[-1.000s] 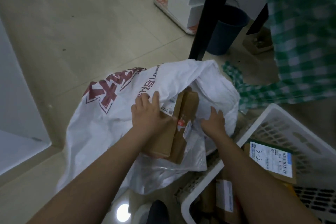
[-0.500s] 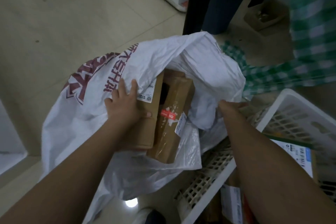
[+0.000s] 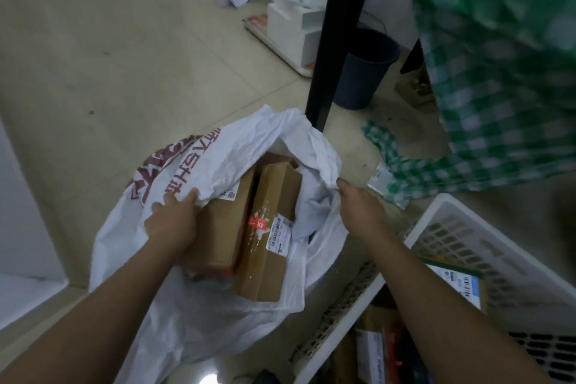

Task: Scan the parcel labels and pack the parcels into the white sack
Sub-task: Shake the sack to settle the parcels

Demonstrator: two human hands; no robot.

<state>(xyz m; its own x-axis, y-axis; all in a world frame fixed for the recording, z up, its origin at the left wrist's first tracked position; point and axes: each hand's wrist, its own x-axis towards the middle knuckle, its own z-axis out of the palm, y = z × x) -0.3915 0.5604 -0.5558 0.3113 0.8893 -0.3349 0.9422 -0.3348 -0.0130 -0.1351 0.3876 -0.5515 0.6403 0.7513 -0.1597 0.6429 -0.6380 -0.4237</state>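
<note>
The white sack (image 3: pixel 218 315) with dark red print lies open on the floor in front of me. Two brown cardboard parcels stand side by side in its mouth: a left one (image 3: pixel 226 229) with a white label partly under the sack's edge, and a right one (image 3: pixel 271 237) with a red sticker and a barcode label. My left hand (image 3: pixel 173 218) grips the sack's left rim beside the left parcel. My right hand (image 3: pixel 358 206) grips the sack's right rim and holds it apart.
A white slotted plastic crate (image 3: pixel 486 262) at the right holds more labelled parcels (image 3: pixel 458 284). A black table leg (image 3: pixel 333 37) and a dark bin (image 3: pixel 364 68) stand behind the sack. A green checked cloth (image 3: pixel 498 78) hangs at the upper right.
My left hand left the left parcel and took the sack's left rim. My right hand moved from the parcel to the sack's right rim, and the mouth is wider open.
</note>
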